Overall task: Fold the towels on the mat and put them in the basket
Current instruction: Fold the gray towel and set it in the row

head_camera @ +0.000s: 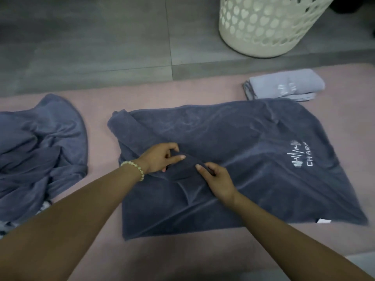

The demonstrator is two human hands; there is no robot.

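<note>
One dark towel (233,138) on mat (97,100).
Its middle ridge is pinched by left hand (160,159) and right hand (218,180), close together.

My feed's mostly floor: big grey stone-look tiles (81,43), matte and streaky. I'm using the grout cross (171,66) as my marker. Up and left of it a darker band runs through the tiles. Far up and right of it there's a black shape (353,5) in the corner, can't tell what. Way down and right, a pale strip of floor (363,264). Light's dim and soft.
</note>
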